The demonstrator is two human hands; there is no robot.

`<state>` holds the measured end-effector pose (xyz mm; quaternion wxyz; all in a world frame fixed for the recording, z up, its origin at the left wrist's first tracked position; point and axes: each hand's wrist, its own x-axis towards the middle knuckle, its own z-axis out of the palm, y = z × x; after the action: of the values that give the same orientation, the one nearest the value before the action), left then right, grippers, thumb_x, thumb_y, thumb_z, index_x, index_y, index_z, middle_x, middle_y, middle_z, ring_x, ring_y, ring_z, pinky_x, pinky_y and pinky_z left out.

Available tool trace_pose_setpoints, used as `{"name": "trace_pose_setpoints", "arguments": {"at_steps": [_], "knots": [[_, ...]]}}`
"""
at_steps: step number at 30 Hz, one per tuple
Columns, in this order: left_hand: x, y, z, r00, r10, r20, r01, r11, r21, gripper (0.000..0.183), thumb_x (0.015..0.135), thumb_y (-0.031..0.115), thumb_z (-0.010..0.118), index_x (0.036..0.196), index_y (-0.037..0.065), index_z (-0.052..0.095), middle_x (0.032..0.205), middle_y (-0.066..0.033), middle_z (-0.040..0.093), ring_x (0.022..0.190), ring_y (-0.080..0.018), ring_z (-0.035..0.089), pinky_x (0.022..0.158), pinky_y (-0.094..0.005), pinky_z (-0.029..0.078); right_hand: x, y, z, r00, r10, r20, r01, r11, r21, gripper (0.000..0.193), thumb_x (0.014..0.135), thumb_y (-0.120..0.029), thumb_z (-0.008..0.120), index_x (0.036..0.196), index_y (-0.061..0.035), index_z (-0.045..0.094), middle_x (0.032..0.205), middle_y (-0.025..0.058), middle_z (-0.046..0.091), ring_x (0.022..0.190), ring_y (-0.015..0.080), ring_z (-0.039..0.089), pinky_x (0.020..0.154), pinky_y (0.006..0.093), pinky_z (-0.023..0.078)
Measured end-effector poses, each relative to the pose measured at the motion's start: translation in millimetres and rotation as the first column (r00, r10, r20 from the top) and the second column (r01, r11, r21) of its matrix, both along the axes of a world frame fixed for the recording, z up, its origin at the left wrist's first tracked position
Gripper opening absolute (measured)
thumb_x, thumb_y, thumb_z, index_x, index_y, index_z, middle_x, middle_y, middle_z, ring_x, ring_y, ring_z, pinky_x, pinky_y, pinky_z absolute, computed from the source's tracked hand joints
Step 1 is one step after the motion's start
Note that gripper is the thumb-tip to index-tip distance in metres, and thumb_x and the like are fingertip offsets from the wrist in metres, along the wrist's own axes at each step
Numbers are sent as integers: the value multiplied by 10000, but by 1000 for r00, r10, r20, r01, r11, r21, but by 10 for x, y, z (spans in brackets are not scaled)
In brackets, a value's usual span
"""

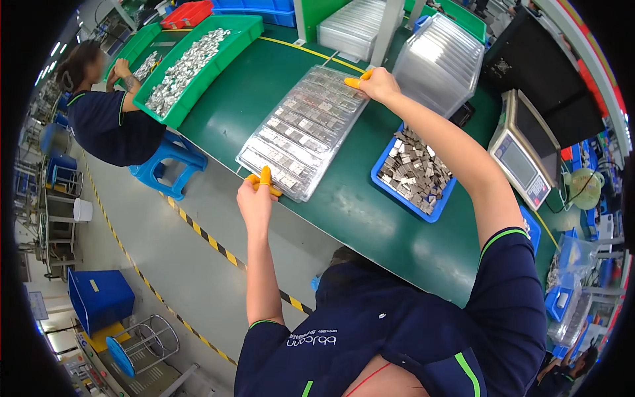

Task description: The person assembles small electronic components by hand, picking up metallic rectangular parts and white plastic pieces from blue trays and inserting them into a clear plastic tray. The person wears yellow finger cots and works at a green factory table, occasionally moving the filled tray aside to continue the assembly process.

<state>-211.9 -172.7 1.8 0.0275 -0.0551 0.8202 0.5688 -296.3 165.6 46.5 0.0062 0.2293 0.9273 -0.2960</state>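
Observation:
A long clear plastic tray (301,129) holding rows of small metal parts lies on the green table (370,218). My left hand (258,195), with orange finger cots, pinches the tray's near end at the table's edge. My right hand (377,83), also in orange finger cots, grips the tray's far end. Both arms are stretched out and the tray spans between them.
A blue bin (413,172) of grey metal parts sits right of the tray. A stack of clear trays (440,59) and a weighing scale (522,155) stand further right. A green bin (192,63) of metal parts lies at the far left, where another person (106,112) sits on a blue stool (165,162).

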Motion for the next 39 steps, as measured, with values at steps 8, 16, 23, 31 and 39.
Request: {"name": "trace_pose_setpoints", "arguments": {"at_steps": [8, 16, 23, 31, 39], "knots": [[137, 178, 102, 994, 95, -55, -109, 924, -368, 383, 829, 369, 623, 864, -12, 608, 672, -116, 652, 635, -266, 628, 618, -361, 469, -29, -187, -64, 999, 22, -40, -2, 900, 436, 545, 791, -525, 604, 998, -21, 619, 1068, 154, 590, 967, 329, 600, 800, 424, 490], [392, 311, 52, 972, 208, -105, -229, 934, -273, 380, 801, 306, 674, 996, 0, 561, 987, -177, 593, 914, -282, 572, 760, -385, 425, -104, -16, -277, 997, 69, 29, -75, 938, 338, 434, 842, -424, 532, 988, -34, 655, 1055, 178, 619, 992, 333, 591, 826, 435, 479], [608, 508, 128, 960, -211, -184, 74, 826, -559, 679, 695, 275, 761, 1239, -4, 468, 1420, -259, 240, 1354, -385, 143, 1098, -502, 15, -181, 79, -398, 995, 94, -19, -88, 969, 232, 398, 845, -404, 538, 1025, -67, 651, 1025, 165, 637, 959, 327, 605, 822, 415, 481], [531, 514, -21, 911, -209, -354, 3, 865, -502, 527, 683, 183, 759, 1112, -37, 548, 1383, -273, 306, 1334, -414, 187, 1098, -496, 117, -234, 148, -456, 997, 60, -39, -53, 985, 163, 304, 818, -299, 563, 1014, -85, 655, 1013, 145, 644, 940, 315, 613, 805, 417, 486], [416, 818, -53, 865, -266, -425, -55, 793, -607, 568, 701, 265, 738, 1142, -37, 545, 1363, -264, 349, 1284, -459, 258, 1095, -475, 162, -318, 153, -512, 977, 61, -204, 30, 910, 413, 252, 812, -296, 601, 877, -57, 650, 904, 154, 646, 832, 319, 646, 719, 409, 517]]}}
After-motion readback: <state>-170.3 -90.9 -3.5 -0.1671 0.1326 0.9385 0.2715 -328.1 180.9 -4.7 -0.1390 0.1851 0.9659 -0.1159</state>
